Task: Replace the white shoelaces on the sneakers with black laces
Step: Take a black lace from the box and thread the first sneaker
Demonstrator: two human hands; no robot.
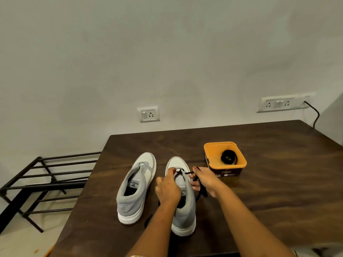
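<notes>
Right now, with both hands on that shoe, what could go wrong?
The lace seems to be through only the front eyelets, so a hard pull by the right hand might drag it back out or leave uneven ends. The left hand holds the shoe only at the top, so it could slide. The tub sits just beyond the right hand and could get knocked.

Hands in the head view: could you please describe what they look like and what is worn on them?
The left hand and right hand show red-polished fingernails. Both forearms are bare: no sleeves, watch or bracelet visible.
</notes>
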